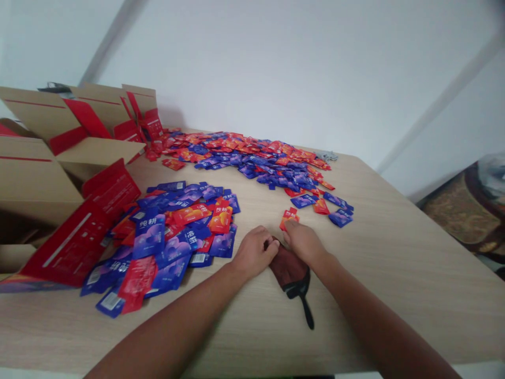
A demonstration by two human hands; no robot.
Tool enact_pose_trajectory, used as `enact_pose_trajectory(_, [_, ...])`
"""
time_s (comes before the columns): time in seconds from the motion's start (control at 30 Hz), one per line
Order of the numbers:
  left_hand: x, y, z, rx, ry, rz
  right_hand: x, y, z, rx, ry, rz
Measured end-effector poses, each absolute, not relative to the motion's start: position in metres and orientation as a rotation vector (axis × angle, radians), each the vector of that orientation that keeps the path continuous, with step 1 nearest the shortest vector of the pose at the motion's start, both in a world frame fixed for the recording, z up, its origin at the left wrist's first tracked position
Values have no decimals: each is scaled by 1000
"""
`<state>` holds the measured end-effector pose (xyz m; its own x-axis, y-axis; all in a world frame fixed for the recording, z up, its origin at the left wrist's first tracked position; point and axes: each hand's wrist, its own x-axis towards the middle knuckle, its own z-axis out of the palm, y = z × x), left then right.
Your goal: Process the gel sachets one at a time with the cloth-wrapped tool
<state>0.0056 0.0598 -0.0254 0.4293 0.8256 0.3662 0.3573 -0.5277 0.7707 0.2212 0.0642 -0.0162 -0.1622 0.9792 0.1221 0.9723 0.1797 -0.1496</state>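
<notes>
My left hand (256,251) is closed, its fingertips pinching the upper left edge of a dark reddish-brown flat thing (287,266), perhaps a pouch. A thin black handle-like end (306,311) sticks out from it towards me. My right hand (303,241) grips the lower end of a small orange-red packet (290,214) just above the brown thing. That hand partly covers the brown thing's right side. To the left of my left hand lies a loose pile of purple and red packets (189,239).
Open cardboard boxes (23,173) with red flaps (74,239) stand at the left. A long heap of red and purple packets (252,152) spreads along the wall. A few purple packets (341,217) lie at its near right end. A patterned brown chair (461,205) stands beyond the table's right edge.
</notes>
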Motion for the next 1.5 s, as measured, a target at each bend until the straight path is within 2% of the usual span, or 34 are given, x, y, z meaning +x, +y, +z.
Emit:
enact_pose_trajectory(0.3, [5,64,-26,1929,1076,977,243,63,-24,-1900,-2065,-189])
enact_pose_trajectory(0.47, [6,64,-23,1765,1030,1020,228,59,-9,-1867,-1824,-192])
enact_pose_trajectory(0.63, [13,69,-22,1298,793,1137,184,37,-6,-1429,-2048,-29])
enact_pose_trajectory(0.73, [14,73,-23,1083,810,1200,171,32,-9,-1151,-2082,99])
enact_pose_trajectory(0.83, [11,74,-20,1078,919,1231,172,34,-11,-1153,-1815,271])
enact_pose_trajectory(0.93, [9,71,-15,1170,865,1158,178,39,-13,-1201,-1479,583])
enact_pose_trajectory(1.07, [10,68,-15,1206,832,1088,179,40,-14,-1105,-1470,972])
enact_pose_trajectory(1.5, [11,70,-26,1151,716,1047,178,42,-21,-1170,-1370,1011])
